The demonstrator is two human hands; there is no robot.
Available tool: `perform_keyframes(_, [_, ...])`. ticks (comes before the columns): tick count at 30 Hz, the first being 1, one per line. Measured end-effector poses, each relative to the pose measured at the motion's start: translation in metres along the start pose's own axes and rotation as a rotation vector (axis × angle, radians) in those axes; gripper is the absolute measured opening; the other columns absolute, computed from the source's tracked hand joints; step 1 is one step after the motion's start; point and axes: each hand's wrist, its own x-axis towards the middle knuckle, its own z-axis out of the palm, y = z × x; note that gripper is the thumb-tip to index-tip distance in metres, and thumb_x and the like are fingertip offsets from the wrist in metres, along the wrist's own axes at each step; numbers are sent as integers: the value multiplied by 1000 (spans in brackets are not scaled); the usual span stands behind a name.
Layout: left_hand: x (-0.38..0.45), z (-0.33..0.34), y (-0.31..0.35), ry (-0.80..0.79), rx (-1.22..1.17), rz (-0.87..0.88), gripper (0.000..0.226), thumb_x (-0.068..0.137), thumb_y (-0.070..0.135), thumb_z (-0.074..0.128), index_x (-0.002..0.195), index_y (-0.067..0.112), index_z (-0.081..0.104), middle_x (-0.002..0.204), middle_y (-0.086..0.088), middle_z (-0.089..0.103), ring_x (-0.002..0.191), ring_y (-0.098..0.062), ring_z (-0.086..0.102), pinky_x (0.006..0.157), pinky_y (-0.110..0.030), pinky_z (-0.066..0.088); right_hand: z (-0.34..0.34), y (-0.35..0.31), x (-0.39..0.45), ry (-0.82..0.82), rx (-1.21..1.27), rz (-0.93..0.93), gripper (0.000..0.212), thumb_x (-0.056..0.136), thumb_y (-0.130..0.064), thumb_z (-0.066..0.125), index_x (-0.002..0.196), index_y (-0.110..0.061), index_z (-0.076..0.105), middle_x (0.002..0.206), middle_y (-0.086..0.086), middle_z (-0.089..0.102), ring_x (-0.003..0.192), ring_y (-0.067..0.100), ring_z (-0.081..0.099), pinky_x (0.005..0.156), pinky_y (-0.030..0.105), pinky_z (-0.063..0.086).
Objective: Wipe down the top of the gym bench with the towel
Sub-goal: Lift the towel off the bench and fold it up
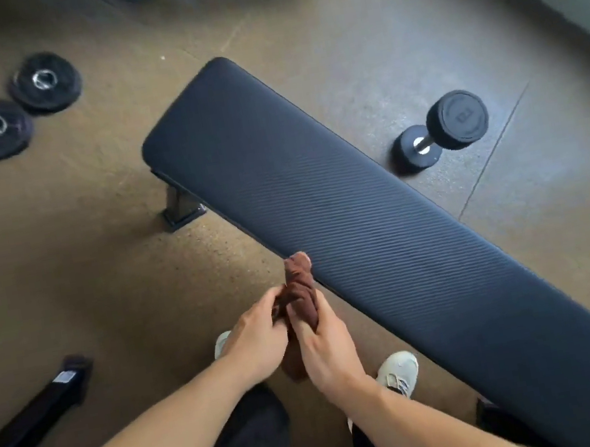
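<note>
Both hands clamp the bunched brown towel, left hand, right hand; the bench lies just right, running near-right to far-left, so my right hand's closer.

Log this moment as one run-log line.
stage: pre-wipe | left hand + right hand: gripping bunched brown towel | gym bench: top bare, towel not yet on it

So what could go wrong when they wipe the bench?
The brown towel is bunched into a tight roll between the left hand and right hand, so it might wipe only a thin stripe of the bench top. Stepping around the bench, a foot might hit the dumbbell on the floor.
</note>
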Motion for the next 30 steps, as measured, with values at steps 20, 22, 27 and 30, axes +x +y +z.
perform_keyframes(20, [-223, -252, 31, 641, -750, -114, 21, 94, 18, 57, 74, 22, 53, 74, 3, 58, 73, -11, 53, 61, -26, 36, 70, -328, -44, -581, -170, 194, 68, 77, -64, 73, 133, -35, 50, 121, 1, 66, 107, 21, 65, 101, 48, 54])
perform_keyframes(22, [-237, -272, 41, 695, -741, -90, 22, 91, 15, 58, 72, 22, 51, 69, 4, 56, 69, -10, 51, 61, -26, 37, 69, -349, -38, -626, -231, 154, 41, 98, -52, 58, 135, -35, 51, 123, -1, 65, 108, 19, 64, 97, 42, 55])
perform_keyframes(27, [-260, -318, 34, 733, -840, -65, 4, 87, 20, 68, 88, 19, 64, 79, 3, 66, 79, -14, 59, 76, -30, 48, 98, -397, -22, -700, -542, -174, 49, 91, -6, 54, 122, -41, 66, 120, -4, 71, 115, 17, 65, 106, 41, 51])
perform_keyframes(30, [-272, -347, 12, 737, -832, -34, 12, 90, 26, 72, 100, 21, 67, 93, 4, 72, 92, -14, 67, 88, -32, 51, 138, -435, -28, -849, -733, -377, 49, 84, 3, 58, 112, -37, 58, 102, -20, 62, 98, -3, 63, 87, 15, 48])
